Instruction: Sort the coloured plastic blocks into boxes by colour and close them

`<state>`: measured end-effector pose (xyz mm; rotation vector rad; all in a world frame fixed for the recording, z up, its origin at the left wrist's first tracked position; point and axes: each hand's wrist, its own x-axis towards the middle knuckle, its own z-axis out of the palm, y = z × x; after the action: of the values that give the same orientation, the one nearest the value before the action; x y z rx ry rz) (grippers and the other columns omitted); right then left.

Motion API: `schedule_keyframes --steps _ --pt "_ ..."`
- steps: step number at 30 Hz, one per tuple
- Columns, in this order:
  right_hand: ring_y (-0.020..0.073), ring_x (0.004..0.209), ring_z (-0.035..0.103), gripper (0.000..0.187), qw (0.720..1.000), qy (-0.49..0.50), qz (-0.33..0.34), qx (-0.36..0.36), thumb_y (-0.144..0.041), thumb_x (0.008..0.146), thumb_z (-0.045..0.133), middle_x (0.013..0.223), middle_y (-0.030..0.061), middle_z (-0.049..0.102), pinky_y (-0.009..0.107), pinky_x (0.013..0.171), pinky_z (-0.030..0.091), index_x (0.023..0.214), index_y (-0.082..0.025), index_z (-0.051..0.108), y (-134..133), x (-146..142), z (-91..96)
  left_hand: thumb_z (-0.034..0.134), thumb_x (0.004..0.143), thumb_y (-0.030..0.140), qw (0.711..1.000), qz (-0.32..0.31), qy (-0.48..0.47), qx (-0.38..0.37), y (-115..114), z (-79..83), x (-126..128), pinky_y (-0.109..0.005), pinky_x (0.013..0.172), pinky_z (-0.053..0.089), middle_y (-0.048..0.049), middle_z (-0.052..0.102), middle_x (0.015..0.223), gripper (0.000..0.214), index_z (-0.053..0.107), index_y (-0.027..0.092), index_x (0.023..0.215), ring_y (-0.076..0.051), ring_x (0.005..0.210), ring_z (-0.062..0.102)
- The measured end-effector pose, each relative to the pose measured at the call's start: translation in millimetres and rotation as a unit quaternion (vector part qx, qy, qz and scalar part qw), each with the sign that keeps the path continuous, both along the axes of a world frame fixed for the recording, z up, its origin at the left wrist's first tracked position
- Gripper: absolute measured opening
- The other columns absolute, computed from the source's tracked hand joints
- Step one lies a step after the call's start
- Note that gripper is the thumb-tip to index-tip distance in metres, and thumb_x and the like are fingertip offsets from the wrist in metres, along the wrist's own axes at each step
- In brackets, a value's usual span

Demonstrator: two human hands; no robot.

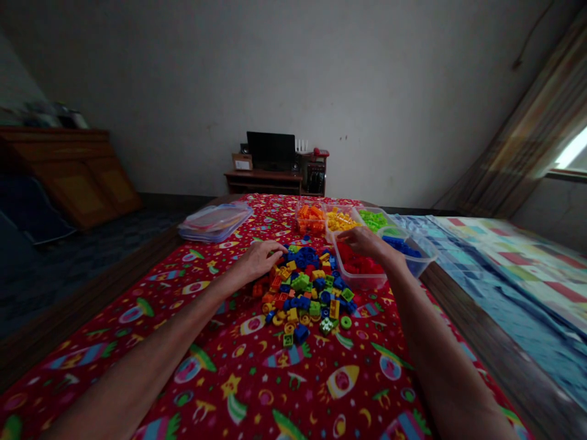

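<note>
red rocket-print bedspread (192, 391) under two bare hands and a heap of toy bricks (302, 296)
left hand (259, 261) lies open, fingertips at the heap's far side; right hand (367, 242) curls over a clear tub (358, 285) of red bricks, any pinch hidden. bricks look light, stiff and slick, likely easiest taken by their edges.

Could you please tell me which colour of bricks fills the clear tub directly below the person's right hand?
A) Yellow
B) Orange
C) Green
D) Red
D: the clear plastic tub beneath the right hand is filled with red bricks.
</note>
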<state>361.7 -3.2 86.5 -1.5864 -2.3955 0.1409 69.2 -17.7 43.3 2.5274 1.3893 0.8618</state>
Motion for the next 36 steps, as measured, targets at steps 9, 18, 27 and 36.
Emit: schedule_keyframes --steps 9,18,27,36 --pt "0.0137 0.068 0.056 0.032 0.994 0.002 0.003 0.109 -0.008 0.079 0.046 0.079 0.0097 0.068 0.024 0.062 0.035 0.101 -0.013 0.069 -20 -26 14.2 0.049 0.08 0.024 0.999 -0.032 -0.005 0.006 6 -13.2 -1 -0.038 0.101 0.041 -0.007 0.065 0.116 0.035 0.065 0.02 0.111 -0.023 0.111 0.057" --pt "0.0146 0.079 0.058 0.03 0.981 0.0 0.191 0.027 -0.011 0.082 0.049 0.094 0.0105 0.069 0.022 0.069 0.038 0.107 -0.013 0.065 -25 -89 -34.1 0.055 0.079 0.018 0.995 -0.085 0.014 0.05 12 -33.5 5 -0.035 0.094 0.045 -0.0079 0.065 0.108 0.017 0.068 0.019 0.092 -0.021 0.103 0.059" --pt "0.0108 0.062 0.048 0.023 0.987 0.09 0.124 0.051 -0.008 0.077 0.05 0.069 0.0043 0.064 0.022 0.058 0.029 0.084 -0.012 0.072 -22 -80 -27.4 0.053 0.075 0.012 1.0 0.016 -0.021 0.015 2 -10.9 4 -0.028 0.077 0.049 -0.0027 0.068 0.082 0.016 0.067 0.018 0.078 -0.017 0.08 0.063" --pt "0.0091 0.055 0.035 0.024 0.98 0.116 0.151 0.06 -0.003 0.07 0.044 0.06 0.0001 0.052 0.022 0.054 0.024 0.074 -0.011 0.067 -21 -77 -26.6 0.058 0.075 0.015 1.0 -0.003 0.021 0.01 4 -15.0 2 -0.029 0.082 0.048 -0.0045 0.068 0.092 0.018 0.069 0.018 0.089 -0.019 0.089 0.062"
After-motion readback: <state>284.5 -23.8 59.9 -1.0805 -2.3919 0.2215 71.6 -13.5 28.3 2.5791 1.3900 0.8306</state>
